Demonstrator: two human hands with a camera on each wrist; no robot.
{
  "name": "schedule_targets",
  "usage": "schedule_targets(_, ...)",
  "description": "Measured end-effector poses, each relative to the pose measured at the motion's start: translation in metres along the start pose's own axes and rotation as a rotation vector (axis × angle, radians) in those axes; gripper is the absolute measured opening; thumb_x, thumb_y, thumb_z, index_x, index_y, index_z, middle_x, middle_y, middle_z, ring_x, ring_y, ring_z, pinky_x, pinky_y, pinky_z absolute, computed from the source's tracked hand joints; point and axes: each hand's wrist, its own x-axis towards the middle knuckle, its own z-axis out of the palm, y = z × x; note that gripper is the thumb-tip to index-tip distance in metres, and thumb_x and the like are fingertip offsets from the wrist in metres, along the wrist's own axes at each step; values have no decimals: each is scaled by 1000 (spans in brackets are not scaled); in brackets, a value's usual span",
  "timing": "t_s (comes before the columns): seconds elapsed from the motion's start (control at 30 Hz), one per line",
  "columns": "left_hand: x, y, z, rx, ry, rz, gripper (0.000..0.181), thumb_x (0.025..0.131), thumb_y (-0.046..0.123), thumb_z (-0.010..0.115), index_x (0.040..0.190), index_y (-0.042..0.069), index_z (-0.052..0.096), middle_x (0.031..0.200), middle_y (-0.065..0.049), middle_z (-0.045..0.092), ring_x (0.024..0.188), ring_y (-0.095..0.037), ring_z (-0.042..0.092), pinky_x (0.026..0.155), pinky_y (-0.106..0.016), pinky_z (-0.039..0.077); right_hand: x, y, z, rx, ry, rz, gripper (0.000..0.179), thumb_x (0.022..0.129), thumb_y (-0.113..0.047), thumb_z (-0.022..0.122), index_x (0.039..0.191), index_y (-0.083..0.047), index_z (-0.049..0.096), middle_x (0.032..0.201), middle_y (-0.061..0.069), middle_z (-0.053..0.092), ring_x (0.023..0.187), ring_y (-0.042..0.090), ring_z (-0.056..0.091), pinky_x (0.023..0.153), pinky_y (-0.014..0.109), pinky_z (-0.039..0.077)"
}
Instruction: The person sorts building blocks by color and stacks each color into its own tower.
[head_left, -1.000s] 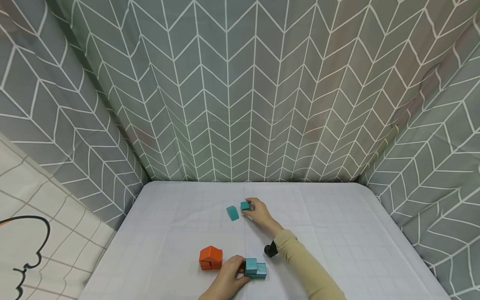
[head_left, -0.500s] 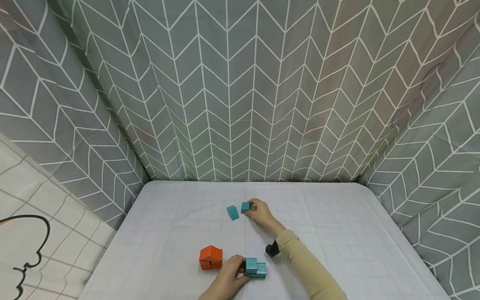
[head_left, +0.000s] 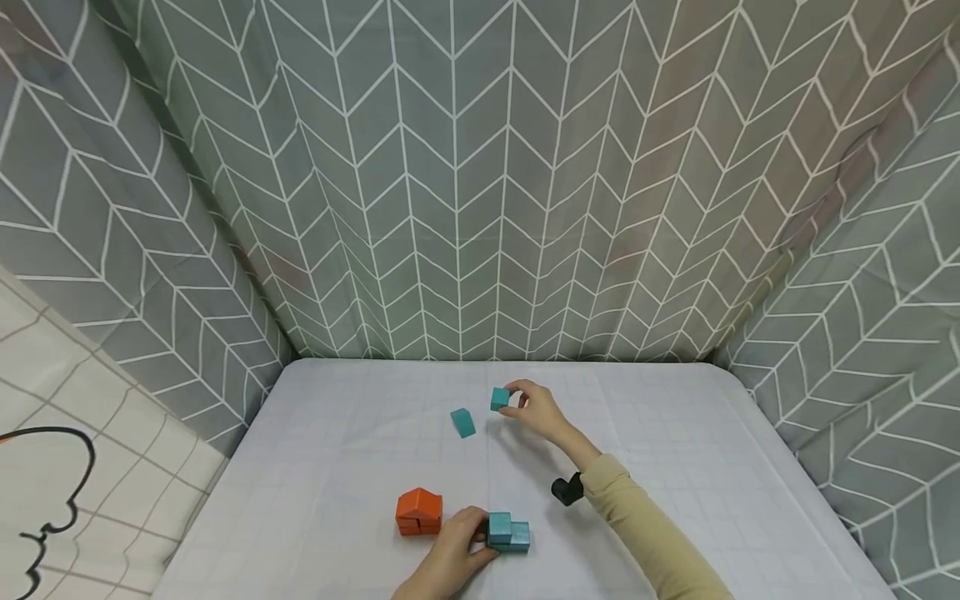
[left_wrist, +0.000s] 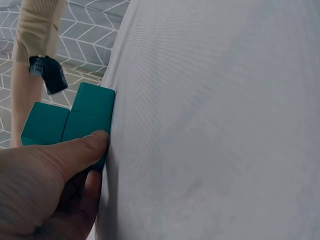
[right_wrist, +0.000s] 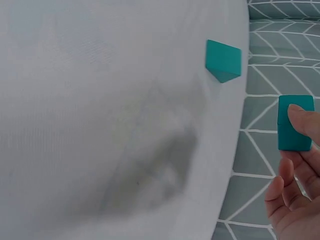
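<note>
My left hand (head_left: 453,550) rests by the near edge and grips a small L-shaped stack of teal blocks (head_left: 500,528). In the left wrist view its thumb lies across the lower teal blocks (left_wrist: 88,125), with fingers on the other side. Farther back, my right hand (head_left: 543,414) pinches a small teal block (head_left: 499,399) between thumb and fingers, held up over the table; it shows as an upright rectangular teal block (right_wrist: 289,131) in the right wrist view. A teal triangular prism (head_left: 463,422) lies to its left, on the cloth.
An orange block house (head_left: 419,512) with a pitched roof stands left of my left hand. A black wrist camera (head_left: 567,488) sticks out from my right sleeve. White cloth covers the table (head_left: 337,467), and patterned curtains (head_left: 480,208) hang behind and at the sides.
My right hand has lifted the teal block off the cloth and moved slightly back and right with it. The left hand keeps its grip on the stack; the prism and orange house stay put.
</note>
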Motion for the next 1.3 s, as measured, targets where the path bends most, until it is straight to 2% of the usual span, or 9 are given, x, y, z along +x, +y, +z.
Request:
schedule_targets(0.03, 0, 0, 0, -4, -3, -11, 29, 73, 20, 72, 96, 15, 55, 90, 12, 51, 79, 0, 47, 68, -18, 46, 0, 5, -2, 15, 6, -42, 34, 75, -23, 71, 101, -5, 61, 87, 6, 60, 63, 14, 46, 48, 23, 36)
schedule_targets(0.17, 0, 1, -1, -10, -10, -31, 30, 73, 19, 72, 97, 15, 55, 90, 13, 51, 79, 0, 47, 69, -18, 47, -5, 0, -15, 29, 22, -59, 37, 75, -30, 70, 103, -8, 60, 85, 6, 59, 65, 13, 47, 47, 24, 35)
schedule_targets(0.27, 0, 2, 0, 0, -3, -26, 30, 72, 18, 72, 97, 14, 55, 90, 12, 51, 78, -1, 46, 68, -18, 46, -10, -12, -24, -5, 24, -24, 36, 75, -24, 71, 104, -6, 60, 84, 9, 59, 67, 20, 49, 48, 25, 37)
schedule_targets(0.37, 0, 2, -1, 12, 2, -31, 31, 72, 19, 73, 97, 14, 56, 90, 12, 52, 78, -1, 46, 69, -19, 46, -13, -16, -31, -39, 21, -16, 35, 74, -18, 72, 105, -8, 60, 86, 7, 59, 69, 22, 50, 51, 23, 40)
schedule_targets(0.6, 0, 3, -1, 43, 8, -35, 31, 72, 20, 73, 98, 15, 56, 91, 12, 52, 80, -2, 46, 72, -21, 47, -30, -26, -43, -45, 6, -18, 33, 74, -19, 72, 104, -12, 61, 83, 5, 59, 69, 21, 49, 54, 21, 41)
schedule_targets(0.8, -2, 2, 0, 29, 0, -53, 31, 72, 20, 73, 97, 14, 56, 90, 12, 52, 78, -2, 46, 70, -21, 47, -61, -28, -36, -29, -22, -59, 34, 74, -21, 72, 104, -12, 60, 84, -1, 58, 67, 25, 50, 51, 21, 40)
schedule_targets(0.97, -4, 1, 1, 25, -12, -56, 31, 72, 22, 72, 98, 15, 56, 90, 12, 52, 78, -2, 45, 71, -21, 47, -92, -29, -27, -8, -55, -74, 33, 73, -22, 72, 102, -13, 61, 84, -5, 57, 67, 21, 49, 53, 28, 43)
schedule_targets(1.13, -3, 2, -1, 19, -5, -47, 31, 73, 22, 72, 98, 15, 55, 90, 13, 51, 78, -2, 46, 71, -20, 47, -115, -28, -19, 18, -116, -57, 32, 71, -16, 74, 100, -10, 61, 83, -1, 59, 66, 21, 49, 54, 32, 44)
schedule_targets(1.3, -1, 2, -1, 44, 22, -24, 31, 73, 24, 72, 98, 16, 55, 91, 12, 53, 79, -2, 46, 72, -21, 47, -132, -28, -11, 68, -152, -101, 33, 70, -13, 74, 99, -8, 61, 86, 2, 61, 66, 23, 50, 53, 29, 44)
